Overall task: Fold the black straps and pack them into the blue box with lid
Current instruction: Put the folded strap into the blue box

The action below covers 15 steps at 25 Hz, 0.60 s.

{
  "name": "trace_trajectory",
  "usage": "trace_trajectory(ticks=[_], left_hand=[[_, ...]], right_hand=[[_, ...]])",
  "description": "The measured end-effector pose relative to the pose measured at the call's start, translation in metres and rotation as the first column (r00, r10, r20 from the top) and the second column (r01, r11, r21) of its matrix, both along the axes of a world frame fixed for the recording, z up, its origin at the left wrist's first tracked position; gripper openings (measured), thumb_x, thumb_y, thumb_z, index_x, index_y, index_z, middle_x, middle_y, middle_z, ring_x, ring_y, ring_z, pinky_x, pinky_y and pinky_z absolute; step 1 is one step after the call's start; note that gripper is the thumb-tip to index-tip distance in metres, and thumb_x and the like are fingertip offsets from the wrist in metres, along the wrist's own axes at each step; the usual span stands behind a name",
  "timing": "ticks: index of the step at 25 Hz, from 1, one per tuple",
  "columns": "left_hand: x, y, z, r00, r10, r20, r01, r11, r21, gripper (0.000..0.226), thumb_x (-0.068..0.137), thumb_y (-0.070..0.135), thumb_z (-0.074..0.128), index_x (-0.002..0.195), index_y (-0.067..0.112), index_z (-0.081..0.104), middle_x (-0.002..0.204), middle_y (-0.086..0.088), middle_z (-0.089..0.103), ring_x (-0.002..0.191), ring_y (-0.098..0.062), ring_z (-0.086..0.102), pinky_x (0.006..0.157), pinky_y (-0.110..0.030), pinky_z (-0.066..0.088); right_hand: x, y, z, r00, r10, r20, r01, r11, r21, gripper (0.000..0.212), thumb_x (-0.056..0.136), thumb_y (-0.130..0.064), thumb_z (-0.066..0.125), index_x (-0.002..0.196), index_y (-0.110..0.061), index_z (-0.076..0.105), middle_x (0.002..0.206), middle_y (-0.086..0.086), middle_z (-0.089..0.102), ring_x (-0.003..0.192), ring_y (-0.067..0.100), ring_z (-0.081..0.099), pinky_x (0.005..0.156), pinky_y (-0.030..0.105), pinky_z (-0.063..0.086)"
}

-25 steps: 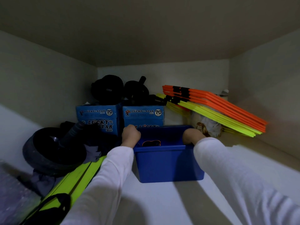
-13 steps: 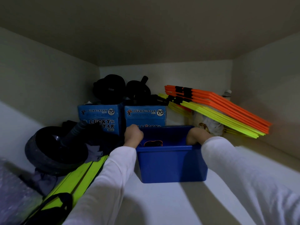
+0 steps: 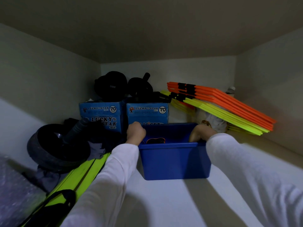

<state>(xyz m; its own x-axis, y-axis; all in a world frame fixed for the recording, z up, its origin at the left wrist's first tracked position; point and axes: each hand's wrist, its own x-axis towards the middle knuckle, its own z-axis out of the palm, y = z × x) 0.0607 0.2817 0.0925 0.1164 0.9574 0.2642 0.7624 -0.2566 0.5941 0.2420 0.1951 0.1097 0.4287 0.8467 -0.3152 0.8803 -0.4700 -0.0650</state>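
Note:
A blue plastic box (image 3: 173,161) without a lid on it stands on a white shelf inside a cabinet. My left hand (image 3: 135,133) grips the box's left rim, fingers curled over the edge. My right hand (image 3: 200,132) holds the right rim, its fingers hidden inside the box. Something dark with an orange edge (image 3: 155,140) lies inside the box, mostly hidden by the front wall. A black strap loop (image 3: 65,199) lies at the lower left on a yellow-green mat (image 3: 85,172). Both arms wear white sleeves.
Two blue Lucky Star cartons (image 3: 147,112) stand behind the box, with black gear (image 3: 113,86) on top. A black wheel with a handle (image 3: 57,146) sits at the left. Orange and yellow flat bars (image 3: 229,107) lean at the back right. Cabinet walls close in on both sides.
The box and both hands sit slightly farther right and lower in the picture than before; the grip on both rims is the same.

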Motion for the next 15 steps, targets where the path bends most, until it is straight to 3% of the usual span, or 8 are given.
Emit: trace_trajectory(ticks=[5, 9, 11, 13, 15], left_hand=[[0.001, 0.003, -0.001, 1.0, 0.0, 0.02, 0.0, 1.0, -0.001, 0.028, 0.094, 0.0, 0.042, 0.115, -0.011, 0.057, 0.122, -0.025, 0.06, 0.112, -0.037, 0.059, 0.086, -0.036, 0.049], [0.0, 0.003, 0.0, 0.999, -0.013, 0.041, 0.013, 1.0, -0.005, 0.026, 0.093, 0.0, 0.042, 0.11, -0.011, 0.058, 0.121, -0.025, 0.061, 0.109, -0.036, 0.06, 0.082, -0.033, 0.048], [-0.001, 0.001, 0.001, 0.999, -0.016, 0.049, 0.017, 1.0, -0.013, 0.02, 0.094, 0.0, 0.041, 0.086, -0.008, 0.058, 0.12, -0.025, 0.061, 0.098, -0.034, 0.059, 0.076, -0.031, 0.044], [-0.002, 0.001, 0.002, 0.998, -0.005, 0.056, 0.005, 1.0, -0.009, 0.034, 0.094, 0.001, 0.041, 0.06, 0.004, 0.04, 0.112, -0.024, 0.062, 0.084, -0.031, 0.055, 0.072, -0.028, 0.039], [-0.003, 0.004, 0.0, 0.996, 0.001, 0.089, -0.001, 1.0, 0.002, 0.039, 0.093, 0.001, 0.042, 0.056, 0.009, 0.032, 0.084, -0.014, 0.057, 0.063, -0.022, 0.049, 0.066, -0.027, 0.038]], right_hand=[[0.001, 0.004, -0.008, 0.993, -0.013, 0.115, 0.001, 0.995, 0.104, 0.042, 0.096, -0.021, 0.048, 0.134, -0.004, 0.05, 0.142, 0.011, 0.047, 0.13, 0.026, 0.046, 0.102, 0.03, 0.039], [0.001, -0.001, 0.001, 0.997, 0.003, 0.078, -0.008, 0.998, 0.055, 0.039, 0.092, -0.024, 0.053, 0.126, -0.005, 0.058, 0.132, 0.013, 0.056, 0.117, 0.026, 0.054, 0.091, 0.03, 0.043], [0.004, 0.0, 0.008, 1.0, -0.006, 0.024, 0.004, 0.998, 0.056, 0.027, 0.088, -0.024, 0.058, 0.109, -0.008, 0.065, 0.12, 0.014, 0.06, 0.105, 0.025, 0.057, 0.091, 0.032, 0.047], [0.006, 0.002, 0.01, 0.999, -0.023, 0.024, 0.021, 0.998, 0.064, 0.016, 0.086, -0.026, 0.06, 0.086, -0.011, 0.063, 0.108, 0.011, 0.058, 0.097, 0.024, 0.055, 0.089, 0.034, 0.047], [0.007, 0.004, 0.009, 1.0, -0.021, 0.019, 0.02, 0.998, 0.054, 0.019, 0.085, -0.029, 0.06, 0.092, -0.011, 0.062, 0.109, 0.01, 0.059, 0.1, 0.023, 0.056, 0.093, 0.034, 0.047]])
